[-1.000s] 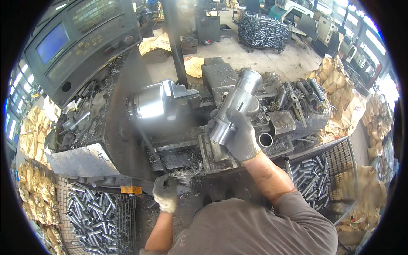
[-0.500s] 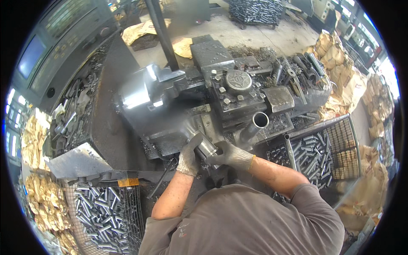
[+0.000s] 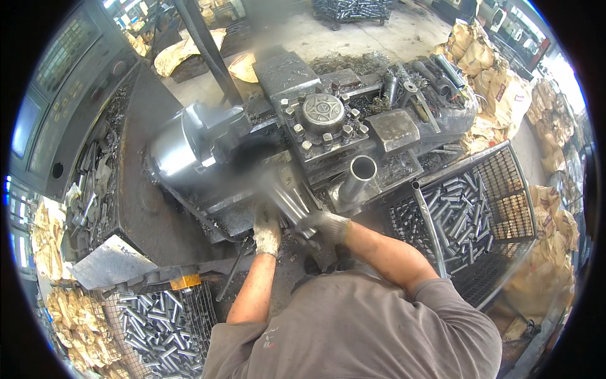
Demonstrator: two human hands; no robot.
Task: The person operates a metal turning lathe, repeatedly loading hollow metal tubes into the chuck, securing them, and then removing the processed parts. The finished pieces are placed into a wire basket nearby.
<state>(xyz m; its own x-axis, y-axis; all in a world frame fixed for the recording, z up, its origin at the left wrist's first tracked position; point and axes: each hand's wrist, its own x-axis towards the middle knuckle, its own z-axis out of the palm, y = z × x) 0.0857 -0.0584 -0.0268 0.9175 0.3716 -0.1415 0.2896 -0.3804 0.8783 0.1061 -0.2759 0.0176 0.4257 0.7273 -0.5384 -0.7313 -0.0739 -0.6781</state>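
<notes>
A shiny metal tube (image 3: 285, 201) slants down from the lathe bed toward me, blurred at its far end. My right hand (image 3: 326, 225), in a grey work glove, is closed around its near end. Just left of the tube is my left hand (image 3: 267, 232), also gloved, low against the machine; its fingers are smeared and partly hidden. Up and to the left of both hands sits the bright round chuck (image 3: 175, 153) of the lathe. Beyond the tube stands the square tool post (image 3: 323, 112) with its round cap and several bolts.
A wide upright pipe (image 3: 361, 175) rises right of the tool post. Wire baskets of cut metal tubes stand at right (image 3: 505, 208) and lower left (image 3: 202, 316). A long rod (image 3: 430, 230) leans at the right basket. A thin bar handle (image 3: 231, 273) sticks out below the lathe.
My left hand has come off the tube and sits lower beside it. My right hand stays on the tube's near end. The whole view has shifted a little.
</notes>
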